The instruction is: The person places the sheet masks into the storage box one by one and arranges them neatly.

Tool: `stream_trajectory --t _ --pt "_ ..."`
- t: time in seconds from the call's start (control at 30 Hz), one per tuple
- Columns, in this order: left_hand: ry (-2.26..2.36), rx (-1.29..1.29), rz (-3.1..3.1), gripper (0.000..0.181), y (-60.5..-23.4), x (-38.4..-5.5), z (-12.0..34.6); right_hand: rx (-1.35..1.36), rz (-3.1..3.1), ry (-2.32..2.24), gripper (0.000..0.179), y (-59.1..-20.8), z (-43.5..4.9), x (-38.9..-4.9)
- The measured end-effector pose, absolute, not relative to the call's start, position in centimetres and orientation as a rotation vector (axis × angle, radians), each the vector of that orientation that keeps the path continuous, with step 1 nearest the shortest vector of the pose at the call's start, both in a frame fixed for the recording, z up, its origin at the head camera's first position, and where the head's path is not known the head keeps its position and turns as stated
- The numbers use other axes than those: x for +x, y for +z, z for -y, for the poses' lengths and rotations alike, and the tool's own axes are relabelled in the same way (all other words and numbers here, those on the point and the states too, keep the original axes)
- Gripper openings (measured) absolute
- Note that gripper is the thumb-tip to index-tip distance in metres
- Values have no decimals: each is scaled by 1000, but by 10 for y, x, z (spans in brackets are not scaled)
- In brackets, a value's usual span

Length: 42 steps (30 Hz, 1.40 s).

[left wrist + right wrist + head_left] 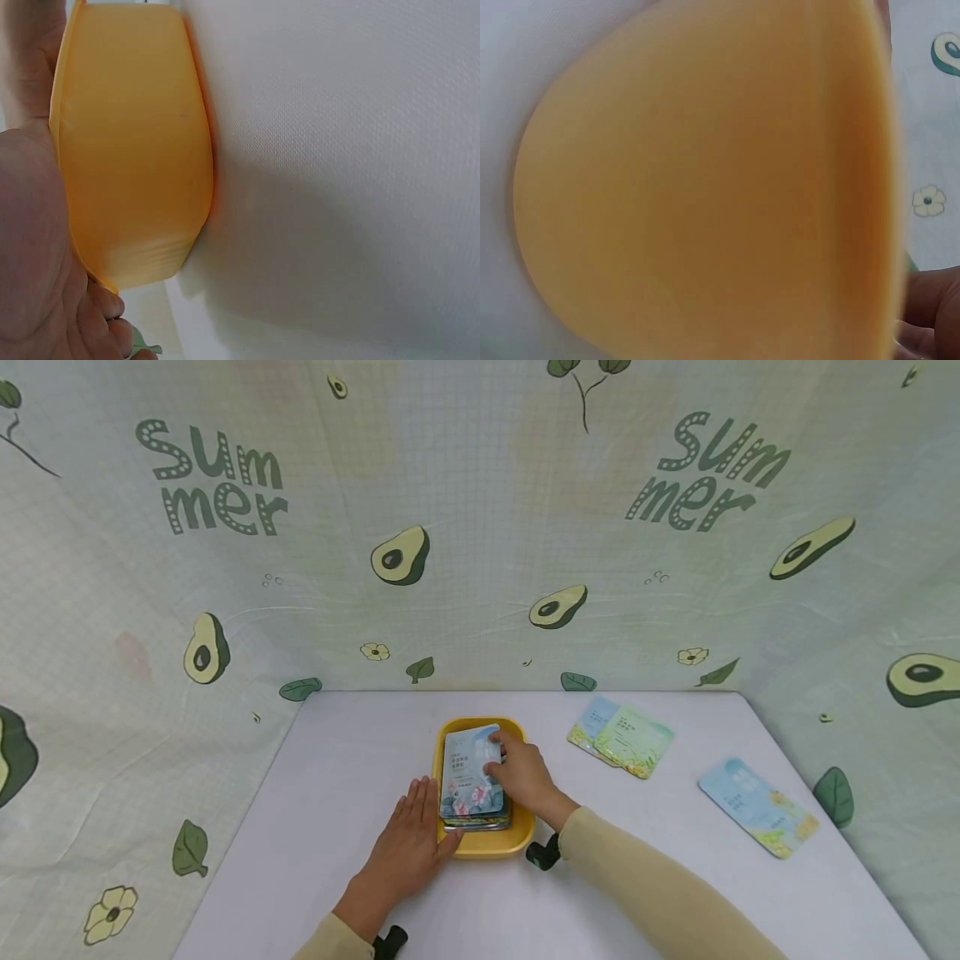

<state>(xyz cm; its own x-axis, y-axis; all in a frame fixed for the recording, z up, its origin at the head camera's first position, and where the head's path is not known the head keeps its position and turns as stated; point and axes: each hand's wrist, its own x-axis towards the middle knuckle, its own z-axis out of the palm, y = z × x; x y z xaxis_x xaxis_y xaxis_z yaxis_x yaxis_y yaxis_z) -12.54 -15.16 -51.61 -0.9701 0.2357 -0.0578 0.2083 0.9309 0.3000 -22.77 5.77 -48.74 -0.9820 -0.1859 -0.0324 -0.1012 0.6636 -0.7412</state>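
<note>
A yellow plastic basket point(480, 852) stands on the white table with a stack of flat printed packets inside. On top is a light blue packet point(468, 772) with pink flowers along its lower part. My right hand point(525, 777) reaches over the basket's right rim and pinches this packet by its right edge. Against the left rim rests my left hand point(408, 843), fingers straight, its thumb near the front corner. The left wrist view shows the palm point(30, 240) along the basket's rim point(64, 150). In the right wrist view the basket wall point(705, 187) hides most of the right hand.
Right of the basket, a green packet point(636, 741) overlaps a blue packet point(592, 720) on the table. Another blue packet point(757, 806) lies nearer the table's right edge. A printed cloth point(480, 527) hangs behind and at the sides. Black devices point(543, 852) sit on both wrists.
</note>
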Motion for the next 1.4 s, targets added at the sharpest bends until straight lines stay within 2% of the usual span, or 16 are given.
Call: stream_trajectory --t 0.43,0.7,0.83,1.13,1.23,1.4 --pt "458 350 -2995 92 -515 -125 151 -153 -2837 -1197 45 -482 -71 -230" --pt "446 339 -2994 92 -515 -124 151 -208 -3036 -1144 41 -484 -110 -239" --pt "442 332 -2993 93 -515 -125 151 -282 -3163 -873 49 -496 -143 -247" --pt "439 328 -2995 93 -516 -125 150 -315 -3148 -380 84 -524 -222 -257" --pt "450 328 -2992 93 -516 -125 151 -351 -3093 -311 85 -528 -238 -253" --pt "439 325 -2992 93 -518 -126 151 -545 -2975 -299 76 -537 -256 -245"
